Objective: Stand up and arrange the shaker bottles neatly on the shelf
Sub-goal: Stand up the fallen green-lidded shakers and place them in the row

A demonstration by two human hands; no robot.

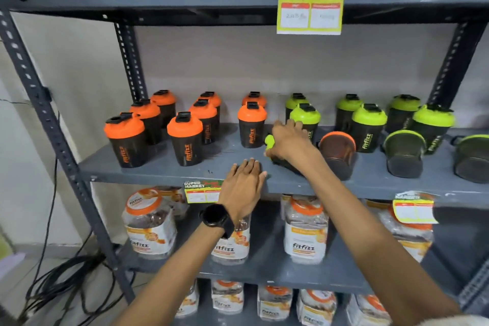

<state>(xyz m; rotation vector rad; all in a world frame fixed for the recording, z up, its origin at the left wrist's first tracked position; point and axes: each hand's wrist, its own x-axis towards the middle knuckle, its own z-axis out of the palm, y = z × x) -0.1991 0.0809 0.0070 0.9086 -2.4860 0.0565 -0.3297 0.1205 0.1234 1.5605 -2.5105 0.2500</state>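
Note:
Black shaker bottles fill the grey middle shelf (164,172). Several orange-lidded ones (184,137) stand upright on the left, several green-lidded ones (369,126) stand upright on the right. My right hand (289,141) grips a green-lidded shaker (272,145) that lies on its side near the shelf's middle. Just right of it an orange-lidded shaker (337,152) lies tipped over, and two green-lidded ones (404,153) (473,157) lie fallen farther right. My left hand (244,184), a black watch on its wrist, rests flat on the shelf's front edge, fingers apart, holding nothing.
Price tags (311,5) hang from the shelf edges. Clear snack jars with orange lids (305,230) fill the lower shelves, and wrapped jars sit on the top one. Black cables (60,280) lie on the floor at the left beside the rack's upright (39,103).

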